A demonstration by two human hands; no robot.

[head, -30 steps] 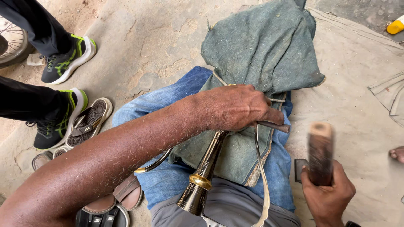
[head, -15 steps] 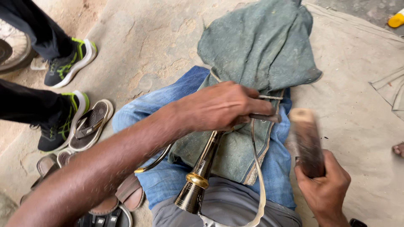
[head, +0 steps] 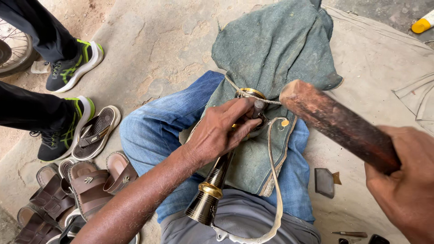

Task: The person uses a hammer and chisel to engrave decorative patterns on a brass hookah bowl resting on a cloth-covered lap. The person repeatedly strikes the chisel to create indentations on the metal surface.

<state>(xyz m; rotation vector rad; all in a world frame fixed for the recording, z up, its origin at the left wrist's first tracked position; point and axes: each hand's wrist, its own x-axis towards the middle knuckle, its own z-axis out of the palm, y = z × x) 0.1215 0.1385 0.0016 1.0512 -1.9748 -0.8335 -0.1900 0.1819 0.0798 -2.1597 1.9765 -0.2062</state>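
Hands stay clenched: left on brass pipe, right swinging wooden mallet closer.

The ground is bare, cracked and grey-brown — dusty at the top left. A pale tan sheet lies spread over the right side. Brown sandals sit in a heap at the lower left. A bike wheel peeks in at the left edge — daylight falls softly everywhere.
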